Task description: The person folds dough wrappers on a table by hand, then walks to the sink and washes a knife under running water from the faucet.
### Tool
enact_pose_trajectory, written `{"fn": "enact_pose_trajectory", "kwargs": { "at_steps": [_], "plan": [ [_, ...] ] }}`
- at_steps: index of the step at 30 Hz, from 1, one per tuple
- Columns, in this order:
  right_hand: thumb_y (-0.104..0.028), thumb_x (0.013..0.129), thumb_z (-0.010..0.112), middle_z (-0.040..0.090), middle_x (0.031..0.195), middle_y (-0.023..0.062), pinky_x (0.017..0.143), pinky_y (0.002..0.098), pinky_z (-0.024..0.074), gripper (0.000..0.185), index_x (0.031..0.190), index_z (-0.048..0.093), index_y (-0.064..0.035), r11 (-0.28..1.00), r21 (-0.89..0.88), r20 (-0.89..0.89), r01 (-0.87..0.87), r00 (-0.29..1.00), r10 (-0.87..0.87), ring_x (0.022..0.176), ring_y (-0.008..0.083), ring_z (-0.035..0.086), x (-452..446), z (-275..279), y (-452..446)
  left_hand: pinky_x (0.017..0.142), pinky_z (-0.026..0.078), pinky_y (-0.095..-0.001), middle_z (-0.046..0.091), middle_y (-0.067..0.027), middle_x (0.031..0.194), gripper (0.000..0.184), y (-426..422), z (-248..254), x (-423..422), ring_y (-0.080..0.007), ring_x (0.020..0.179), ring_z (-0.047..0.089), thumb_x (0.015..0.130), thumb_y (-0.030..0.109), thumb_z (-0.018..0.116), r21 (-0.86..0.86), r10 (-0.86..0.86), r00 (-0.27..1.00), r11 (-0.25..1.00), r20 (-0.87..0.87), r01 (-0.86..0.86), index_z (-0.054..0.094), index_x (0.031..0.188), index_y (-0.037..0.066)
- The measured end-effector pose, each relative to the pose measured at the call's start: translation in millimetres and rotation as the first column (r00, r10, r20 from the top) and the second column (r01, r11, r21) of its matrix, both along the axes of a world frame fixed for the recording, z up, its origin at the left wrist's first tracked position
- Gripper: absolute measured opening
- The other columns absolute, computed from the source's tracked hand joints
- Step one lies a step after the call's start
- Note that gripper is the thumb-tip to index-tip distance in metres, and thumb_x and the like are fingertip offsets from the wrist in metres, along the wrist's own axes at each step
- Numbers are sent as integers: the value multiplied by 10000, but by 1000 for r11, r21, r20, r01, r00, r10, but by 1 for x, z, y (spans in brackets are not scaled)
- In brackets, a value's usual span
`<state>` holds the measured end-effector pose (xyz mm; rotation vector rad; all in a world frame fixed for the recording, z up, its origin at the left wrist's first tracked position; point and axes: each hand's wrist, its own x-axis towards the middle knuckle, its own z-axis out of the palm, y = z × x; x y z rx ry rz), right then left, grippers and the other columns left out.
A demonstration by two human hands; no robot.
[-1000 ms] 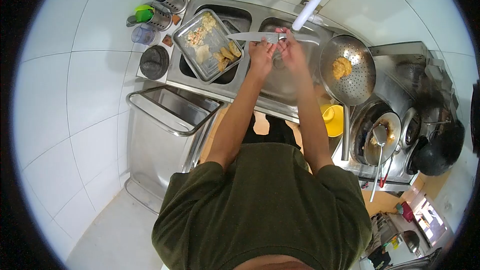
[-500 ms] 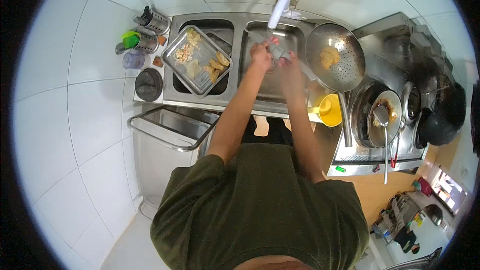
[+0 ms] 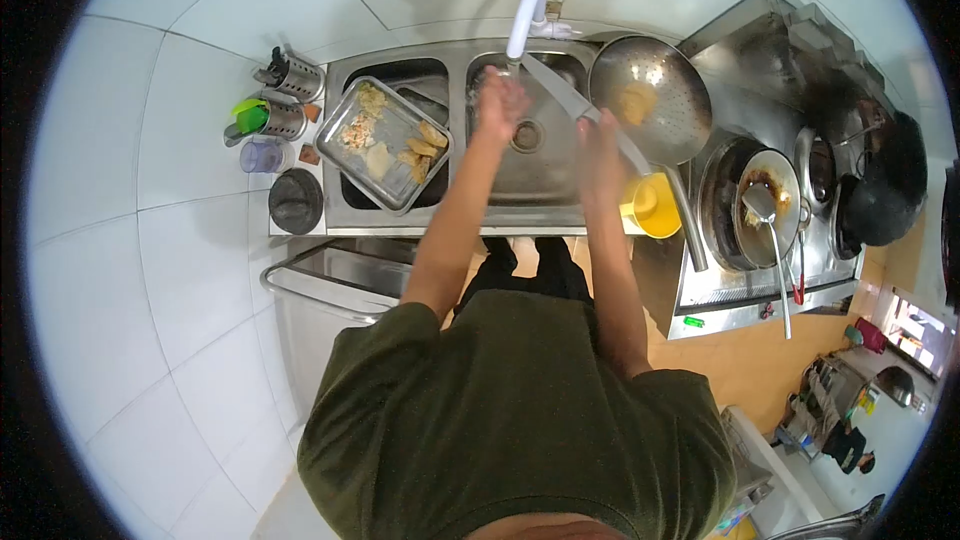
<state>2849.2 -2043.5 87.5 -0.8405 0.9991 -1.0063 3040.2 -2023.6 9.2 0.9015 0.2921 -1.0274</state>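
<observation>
In the head view, my right hand [image 3: 599, 155], blurred, grips a long, flat grey utensil [image 3: 556, 86] over the right sink basin. One end of it points up toward the faucet; the other passes the hand toward the yellow dipper. I cannot make out its exact kind. My left hand [image 3: 500, 105] is beside the faucet spout, fingers apart, holding nothing visible. The white faucet [image 3: 527, 15] arches above the basin [image 3: 535, 170], whose drain shows between my hands.
Left of me, a metal tray [image 3: 397, 202] with food pieces rests across the other basin. To the right are a perforated strainer [image 3: 680, 90] with food in it, a yellow dipper [image 3: 660, 220], and a pan [image 3: 785, 240] with a spatula [image 3: 772, 230] on the stove.
My hands were together on the utensil; now the left hand has come off it and moved left. The right hand has shifted slightly right and down, keeping the utensil. The camera view has shifted too.
</observation>
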Motion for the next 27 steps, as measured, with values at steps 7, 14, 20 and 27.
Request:
{"fn": "enact_pose_trajectory", "kwargs": {
  "at_steps": [7,14,20,27],
  "plan": [
    [-182,961,611,595,1187,96,956,320,505,365,1275,506,-30,959,266,396,-99,918,-15,1052,206,619,47,-36,22,1048,443,-452,534,-227,1314,391,-19,22,-31,-345,1220,536,1040,268,387,-378,-122,972,925,-200,39,434,1269,-46],
    [-224,978,584,607,1166,118,956,321,502,412,1307,486,4,949,303,299,-91,954,-4,1090,201,613,20,-37,27,787,522,-381,654,-70,990,225,-19,-3,24,-218,856,625,1016,134,365,-309,7,922,941,-388,-137,560,1092,53],
    [-232,995,553,634,1130,126,900,293,531,399,1300,498,19,961,275,261,-35,964,-39,1013,194,649,-29,-3,35,620,436,-300,494,4,735,137,-7,-64,85,-145,621,464,1000,206,433,-587,106,992,800,-70,-127,511,1057,109],
    [-150,952,642,632,1167,110,938,291,491,369,1285,554,-17,982,-177,-75,-71,995,59,1102,181,608,6,18,28,752,469,-368,590,-95,1038,282,2,20,8,-245,876,562,977,302,504,33,-117,992,992,-42,118,502,1133,67]
  ]
}}
